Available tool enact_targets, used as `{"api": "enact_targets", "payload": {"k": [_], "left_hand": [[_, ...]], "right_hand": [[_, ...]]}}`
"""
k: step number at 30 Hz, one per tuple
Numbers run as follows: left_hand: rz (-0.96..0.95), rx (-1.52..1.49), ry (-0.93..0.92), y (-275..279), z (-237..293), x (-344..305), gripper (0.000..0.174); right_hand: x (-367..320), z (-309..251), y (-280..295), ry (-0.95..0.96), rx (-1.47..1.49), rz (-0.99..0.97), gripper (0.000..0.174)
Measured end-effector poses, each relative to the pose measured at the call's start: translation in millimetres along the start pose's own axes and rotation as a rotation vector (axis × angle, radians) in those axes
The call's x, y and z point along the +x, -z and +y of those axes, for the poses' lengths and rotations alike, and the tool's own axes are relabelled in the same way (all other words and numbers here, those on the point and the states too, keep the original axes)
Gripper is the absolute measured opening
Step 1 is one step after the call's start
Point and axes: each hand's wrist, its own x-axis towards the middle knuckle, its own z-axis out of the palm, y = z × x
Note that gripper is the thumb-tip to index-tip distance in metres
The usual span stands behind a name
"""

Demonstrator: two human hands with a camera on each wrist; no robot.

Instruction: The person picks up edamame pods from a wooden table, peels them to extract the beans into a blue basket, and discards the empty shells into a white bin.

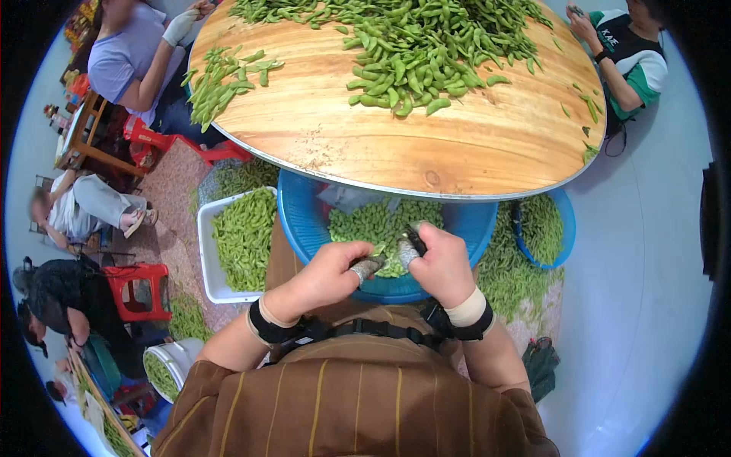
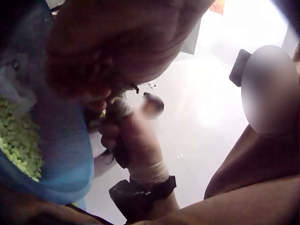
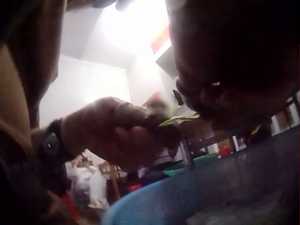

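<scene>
Green and slim, a bean pod (image 1: 378, 252) sits between the two hands, just over the near rim of a blue basin (image 1: 303, 222) that holds more pods. The left hand (image 1: 324, 274) has its fingers curled and pinches the pod with a taped thumb and fingertip. The right hand (image 1: 442, 263), at 3 o'clock of the left and almost touching it, is closed round a small dark tool (image 1: 416, 239), whose tip pokes out at 11 o'clock above the knuckles. What kind of tool it is cannot be made out. Both wrists wear a black strap, and the right one also has a pale bandage.

At 12 o'clock of the hands, a round wooden table (image 1: 426, 156) overhangs the far part of the basin. On it lie a big heap of pods (image 1: 415, 53) and a smaller bunch (image 1: 221, 80), well apart, at 9 o'clock of the heap. A white crate (image 1: 205, 228) full of pods stands at 9 o'clock of the basin, touching it. A second blue basin (image 1: 565, 228) stands at 3 o'clock, with loose pods on the floor around it. A red stool (image 1: 137, 289) is at 9 o'clock of the crate.
</scene>
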Motion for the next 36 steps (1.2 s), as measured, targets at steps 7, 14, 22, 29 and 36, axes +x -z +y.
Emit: {"api": "enact_targets", "payload": {"k": [7, 14, 22, 29, 36], "left_hand": [[0.091, 0.343, -0.187, -3, 3, 2, 0.012], [-0.267, 0.14, -0.338, 14, 29, -8, 0.011], [-0.067, 0.063, -0.163, 9, 11, -6, 0.013], [-0.041, 0.428, -0.381, 12, 1, -4, 0.016], [-0.465, -0.227, -0.072, 36, 8, -8, 0.012]], "right_hand": [[-17, -7, 4, 0.12, 0.187, 0.023, 0.017], [-20, -6, 11, -0.396, 1.219, -0.545, 0.007], [-10, -8, -9, 0.078, 0.328, 0.131, 0.012], [-14, -20, -1, -0.121, 0.356, -0.17, 0.016], [-4, -32, 24, -0.408, 0.85, -0.577, 0.02]]}}
